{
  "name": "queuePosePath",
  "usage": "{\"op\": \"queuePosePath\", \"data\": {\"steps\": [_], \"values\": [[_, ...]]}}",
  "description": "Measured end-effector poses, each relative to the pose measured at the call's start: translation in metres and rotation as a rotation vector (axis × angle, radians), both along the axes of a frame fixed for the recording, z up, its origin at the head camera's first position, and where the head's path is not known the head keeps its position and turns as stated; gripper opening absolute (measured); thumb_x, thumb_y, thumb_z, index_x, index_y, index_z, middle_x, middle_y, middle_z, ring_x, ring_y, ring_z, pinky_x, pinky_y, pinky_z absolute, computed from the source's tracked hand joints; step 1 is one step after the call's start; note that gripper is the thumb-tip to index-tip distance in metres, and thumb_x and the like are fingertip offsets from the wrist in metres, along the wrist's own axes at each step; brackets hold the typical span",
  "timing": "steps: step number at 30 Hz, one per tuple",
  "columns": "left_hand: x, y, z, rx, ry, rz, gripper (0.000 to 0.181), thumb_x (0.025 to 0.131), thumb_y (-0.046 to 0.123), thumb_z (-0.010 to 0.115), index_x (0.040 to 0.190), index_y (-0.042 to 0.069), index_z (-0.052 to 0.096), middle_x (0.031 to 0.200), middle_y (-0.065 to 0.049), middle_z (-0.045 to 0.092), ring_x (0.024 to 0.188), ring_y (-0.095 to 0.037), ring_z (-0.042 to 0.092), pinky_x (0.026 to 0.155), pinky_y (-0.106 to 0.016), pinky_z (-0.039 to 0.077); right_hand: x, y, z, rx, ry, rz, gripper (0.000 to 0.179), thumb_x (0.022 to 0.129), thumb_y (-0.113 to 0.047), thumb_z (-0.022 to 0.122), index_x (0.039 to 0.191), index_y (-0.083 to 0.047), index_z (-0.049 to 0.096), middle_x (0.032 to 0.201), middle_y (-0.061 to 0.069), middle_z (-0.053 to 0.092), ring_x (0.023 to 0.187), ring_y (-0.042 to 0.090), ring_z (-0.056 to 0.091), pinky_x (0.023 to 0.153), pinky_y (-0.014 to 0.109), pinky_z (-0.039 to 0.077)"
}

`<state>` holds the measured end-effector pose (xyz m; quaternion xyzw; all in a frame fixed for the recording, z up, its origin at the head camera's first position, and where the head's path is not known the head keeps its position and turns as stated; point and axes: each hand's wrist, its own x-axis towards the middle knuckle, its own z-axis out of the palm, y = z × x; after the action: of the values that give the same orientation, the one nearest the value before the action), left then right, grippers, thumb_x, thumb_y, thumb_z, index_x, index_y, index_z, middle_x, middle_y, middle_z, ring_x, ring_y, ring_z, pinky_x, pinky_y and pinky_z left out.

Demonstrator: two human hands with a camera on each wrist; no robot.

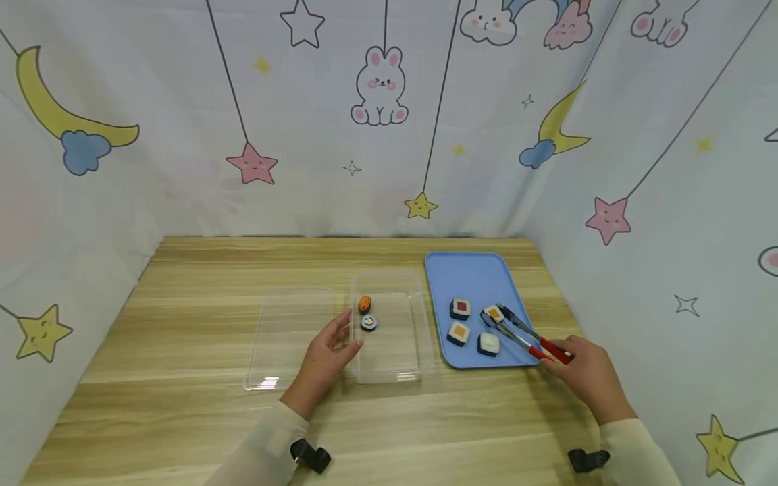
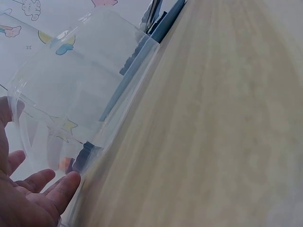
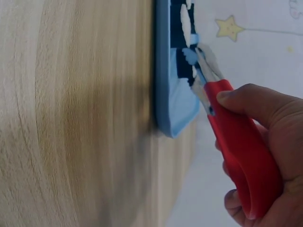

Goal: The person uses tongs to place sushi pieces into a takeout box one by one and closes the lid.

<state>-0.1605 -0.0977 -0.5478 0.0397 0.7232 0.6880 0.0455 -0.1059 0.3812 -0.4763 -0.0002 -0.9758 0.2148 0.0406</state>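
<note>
My right hand [image 1: 586,371] grips the red-handled tongs [image 3: 244,149]. In the head view, the tong tips stand on either side of a sushi piece with an orange centre [image 1: 494,312] on the blue tray [image 1: 471,270]; whether they squeeze it I cannot tell. My left hand [image 1: 325,361] rests against the left side of a clear plastic box [image 1: 389,374], its fingers spread and relaxed. Inside that box sit an orange-topped sushi piece [image 1: 365,304] and a round sushi roll [image 1: 368,322]. The left wrist view shows the fingertips [image 2: 71,182] beside the box wall.
On the tray are also a red-centred sushi piece [image 1: 460,308], another orange-centred one [image 1: 458,333] and a white-topped one [image 1: 488,343]. A flat clear lid [image 1: 286,331] lies left of the box on the wooden table [image 1: 182,324]. Patterned curtains [image 1: 328,202] border the table.
</note>
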Motion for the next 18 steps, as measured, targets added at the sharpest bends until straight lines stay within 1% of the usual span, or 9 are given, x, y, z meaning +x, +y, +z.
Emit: {"op": "queuePosePath", "data": {"steps": [6,10,15,18], "values": [[-0.001,0.000,-0.001,0.010,0.004,-0.003,0.067,0.094,0.009,0.077,0.155,0.008,0.048,0.158,-0.017,0.047,0.140,-0.037,0.050,0.105,-0.047,0.053,-0.004,-0.002,0.002,-0.015,0.036,-0.006,0.040,0.085,-0.019,0.087,0.117,0.002,0.076,0.093,0.009,0.071,0.078,0.023,0.062,0.065,0.036,0.053],[0.000,0.001,0.000,0.022,-0.006,-0.001,0.067,0.094,0.009,0.077,0.154,0.008,0.049,0.158,-0.016,0.047,0.140,-0.037,0.050,0.105,-0.047,0.053,-0.010,-0.003,0.008,-0.018,0.073,0.000,0.039,0.084,-0.018,0.087,0.116,0.002,0.076,0.096,0.012,0.072,0.079,0.026,0.063,0.064,0.036,0.053],[0.001,0.001,0.002,0.006,0.001,0.001,0.067,0.095,0.007,0.076,0.155,0.006,0.047,0.158,-0.018,0.046,0.140,-0.038,0.050,0.105,-0.046,0.053,-0.019,-0.007,0.023,-0.019,0.131,0.010,0.039,0.084,-0.019,0.088,0.115,0.002,0.077,0.100,0.015,0.073,0.082,0.028,0.063,0.066,0.036,0.053],[0.001,0.000,0.001,-0.009,0.007,0.002,0.067,0.095,0.006,0.075,0.155,0.005,0.045,0.158,-0.020,0.046,0.140,-0.039,0.050,0.105,-0.046,0.053,-0.027,-0.016,0.035,-0.026,0.146,0.032,0.039,0.084,-0.021,0.088,0.115,0.001,0.077,0.097,0.013,0.072,0.080,0.027,0.061,0.064,0.034,0.052]]}}
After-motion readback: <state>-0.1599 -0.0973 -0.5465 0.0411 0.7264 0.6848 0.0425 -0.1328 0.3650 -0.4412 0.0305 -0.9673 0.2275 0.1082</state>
